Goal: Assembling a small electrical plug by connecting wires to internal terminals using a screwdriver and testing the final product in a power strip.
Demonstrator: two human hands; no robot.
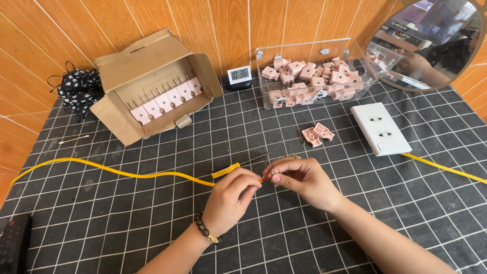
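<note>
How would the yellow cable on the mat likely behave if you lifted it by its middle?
The yellow cable would probably sag and bend, since it already lies in loose curves across the checked mat. It looks thin, so likely light. The end pinched between the left hand and right hand would probably tug if pulled.

A small home workshop for assembling electrical plugs: a worktop (127, 223) under a black grid-patterned cloth against orange wood-panelled wall (213, 25), with a clear bin of pink plug parts (314, 76), a cardboard box of finished pieces (157, 86) and a round mirror (431, 40).
</note>
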